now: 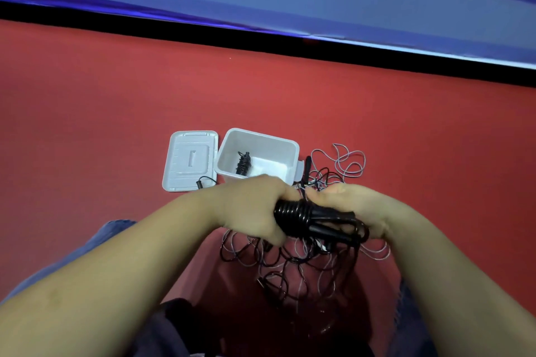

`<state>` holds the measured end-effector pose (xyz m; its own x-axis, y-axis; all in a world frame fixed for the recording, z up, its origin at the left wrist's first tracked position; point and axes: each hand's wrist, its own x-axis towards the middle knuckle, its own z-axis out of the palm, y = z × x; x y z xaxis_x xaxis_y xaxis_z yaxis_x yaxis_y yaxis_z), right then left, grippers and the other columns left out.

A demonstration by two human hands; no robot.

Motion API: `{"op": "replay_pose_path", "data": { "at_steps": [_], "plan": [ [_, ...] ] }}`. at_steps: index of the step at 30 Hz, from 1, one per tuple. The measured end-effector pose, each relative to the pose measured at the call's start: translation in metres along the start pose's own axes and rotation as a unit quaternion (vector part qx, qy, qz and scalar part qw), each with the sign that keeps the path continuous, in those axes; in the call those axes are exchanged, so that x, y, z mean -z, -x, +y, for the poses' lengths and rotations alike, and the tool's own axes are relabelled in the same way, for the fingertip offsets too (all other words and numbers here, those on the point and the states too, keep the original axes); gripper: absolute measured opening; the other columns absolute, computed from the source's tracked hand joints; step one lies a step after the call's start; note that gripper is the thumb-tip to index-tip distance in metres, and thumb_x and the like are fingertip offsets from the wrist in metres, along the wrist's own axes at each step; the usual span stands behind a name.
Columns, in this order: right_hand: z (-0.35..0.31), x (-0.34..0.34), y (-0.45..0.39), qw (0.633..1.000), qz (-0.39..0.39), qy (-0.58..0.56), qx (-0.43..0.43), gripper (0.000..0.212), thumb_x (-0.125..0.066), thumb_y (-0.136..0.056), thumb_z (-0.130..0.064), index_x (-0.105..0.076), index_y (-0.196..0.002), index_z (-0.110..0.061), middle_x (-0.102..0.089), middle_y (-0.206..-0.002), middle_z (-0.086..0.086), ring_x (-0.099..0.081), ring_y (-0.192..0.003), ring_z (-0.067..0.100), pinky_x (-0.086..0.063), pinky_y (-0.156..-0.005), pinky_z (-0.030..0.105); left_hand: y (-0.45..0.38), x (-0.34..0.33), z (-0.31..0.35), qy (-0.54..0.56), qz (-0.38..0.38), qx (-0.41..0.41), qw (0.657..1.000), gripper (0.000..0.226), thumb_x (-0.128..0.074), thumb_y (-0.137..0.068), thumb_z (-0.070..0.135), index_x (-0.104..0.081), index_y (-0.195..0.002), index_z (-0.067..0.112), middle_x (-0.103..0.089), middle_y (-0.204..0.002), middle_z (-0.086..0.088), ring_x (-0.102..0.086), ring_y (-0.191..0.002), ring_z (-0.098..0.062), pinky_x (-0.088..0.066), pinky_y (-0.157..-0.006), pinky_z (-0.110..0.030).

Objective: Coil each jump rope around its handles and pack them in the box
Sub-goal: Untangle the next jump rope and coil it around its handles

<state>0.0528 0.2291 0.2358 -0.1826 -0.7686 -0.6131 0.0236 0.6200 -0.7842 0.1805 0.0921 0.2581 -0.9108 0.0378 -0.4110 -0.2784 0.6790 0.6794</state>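
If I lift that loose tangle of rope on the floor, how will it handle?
Likely floppy: the loose tangle of rope lies in thin, slack loops. It would probably snag, since black and pale strands cross each other. It may also drag on the half-coiled rope held by the left hand and right hand.

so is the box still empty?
No, the box already holds one coiled black rope on its floor, while both hands grip a second one in front of it.
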Motion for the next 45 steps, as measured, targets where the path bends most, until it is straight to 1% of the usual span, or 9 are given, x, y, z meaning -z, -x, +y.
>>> {"op": "replay_pose_path", "data": {
  "at_steps": [6, 14, 20, 25, 31, 34, 38, 42, 45],
  "plan": [
    [0.001, -0.009, -0.009, 0.965, -0.012, -0.261, -0.001, 0.059, -0.026, -0.097, -0.007, -0.045, -0.043, -0.018, -0.029, -0.033, -0.006, -0.022, -0.028, 0.002, -0.018, -0.034, 0.012, -0.003, 0.006, 0.002, 0.18, 0.057, 0.03, 0.982, 0.028, -0.069, -0.069, -0.007, -0.051, -0.068, 0.014, -0.04, -0.048, 0.007, -0.036, -0.041, -0.009, -0.028, -0.042, -0.017],
    [-0.01, -0.019, -0.015, 0.982, 0.111, -0.152, 0.026, 0.044, -0.038, -0.099, -0.028, -0.049, -0.06, -0.011, -0.032, -0.041, -0.003, -0.02, -0.03, 0.007, -0.017, -0.036, 0.016, -0.014, 0.02, -0.016, 0.215, 0.187, 0.136, 0.949, 0.025, -0.072, -0.068, 0.002, -0.052, -0.065, 0.017, -0.044, -0.037, 0.01, -0.037, -0.035, -0.009, -0.028, -0.041, -0.015],
    [-0.015, -0.012, -0.004, 0.969, 0.191, 0.113, 0.105, 0.043, -0.046, -0.096, -0.037, -0.062, -0.06, -0.018, -0.036, -0.042, -0.007, -0.03, -0.037, 0.005, -0.026, -0.044, 0.024, -0.027, 0.025, -0.026, 0.171, 0.208, 0.2, 0.942, 0.019, -0.072, -0.068, 0.007, -0.056, -0.071, 0.017, -0.051, -0.045, 0.005, -0.044, -0.041, -0.013, -0.034, -0.047, -0.018],
    [-0.016, -0.007, 0.005, 0.933, 0.21, 0.237, 0.171, 0.035, -0.064, -0.084, -0.036, -0.051, -0.065, -0.01, -0.039, -0.052, -0.006, -0.034, -0.051, 0.011, -0.029, -0.053, 0.029, -0.032, 0.021, -0.024, 0.076, 0.166, 0.237, 0.954, 0.017, -0.071, -0.069, 0.009, -0.058, -0.077, 0.017, -0.055, -0.059, -0.002, -0.05, -0.056, -0.022, -0.04, -0.054, -0.023],
    [-0.018, 0.006, 0.007, 0.891, 0.28, 0.284, 0.219, 0.009, -0.072, -0.078, -0.032, -0.071, -0.079, -0.023, -0.06, -0.071, -0.009, -0.054, -0.071, 0.008, -0.045, -0.07, 0.032, -0.028, 0.01, -0.017, 0.048, -0.024, 0.168, 0.984, 0.013, -0.067, -0.069, 0.004, -0.061, -0.08, 0.009, -0.051, -0.054, -0.003, -0.042, -0.042, -0.017, -0.032, -0.044, -0.018],
    [-0.01, 0.015, 0.004, 0.909, 0.239, 0.279, 0.197, 0.01, -0.072, -0.077, -0.036, -0.071, -0.07, -0.029, -0.055, -0.068, -0.009, -0.052, -0.068, 0.007, -0.042, -0.069, 0.031, -0.024, 0.009, -0.011, -0.005, -0.034, 0.094, 0.995, 0.02, -0.07, -0.068, 0.007, -0.055, -0.068, 0.019, -0.051, -0.057, 0.001, -0.046, -0.05, -0.017, -0.035, -0.05, -0.023],
    [0.001, 0.021, 0.0, 0.961, 0.132, 0.231, 0.074, 0.052, -0.063, -0.08, -0.051, -0.041, -0.046, -0.018, -0.028, -0.052, -0.004, -0.026, -0.053, 0.015, -0.023, -0.055, 0.03, -0.016, 0.006, -0.004, -0.111, -0.005, 0.045, 0.993, 0.027, -0.071, -0.066, 0.014, -0.047, -0.063, 0.027, -0.052, -0.06, 0.007, -0.047, -0.052, -0.002, -0.033, -0.046, -0.015],
    [0.003, 0.02, -0.001, 0.986, 0.081, 0.147, 0.023, 0.054, -0.061, -0.069, -0.069, -0.057, -0.053, -0.018, -0.044, -0.056, 0.008, -0.034, -0.055, 0.02, -0.027, -0.055, 0.029, -0.008, 0.009, -0.005, -0.142, 0.029, 0.02, 0.989, 0.027, -0.069, -0.066, 0.017, -0.045, -0.063, 0.029, -0.051, -0.058, 0.009, -0.047, -0.053, 0.0, -0.031, -0.046, -0.016],
    [-0.003, 0.015, 0.001, 0.999, 0.052, 0.013, 0.004, 0.053, -0.067, -0.063, -0.065, -0.06, -0.047, -0.015, -0.051, -0.049, 0.003, -0.04, -0.041, 0.016, -0.031, -0.047, 0.025, -0.004, 0.01, -0.001, -0.053, 0.045, -0.003, 0.998, 0.031, -0.072, -0.065, 0.011, -0.048, -0.061, 0.029, -0.051, -0.054, 0.011, -0.047, -0.05, -0.003, -0.033, -0.047, -0.017]
  ]
}}
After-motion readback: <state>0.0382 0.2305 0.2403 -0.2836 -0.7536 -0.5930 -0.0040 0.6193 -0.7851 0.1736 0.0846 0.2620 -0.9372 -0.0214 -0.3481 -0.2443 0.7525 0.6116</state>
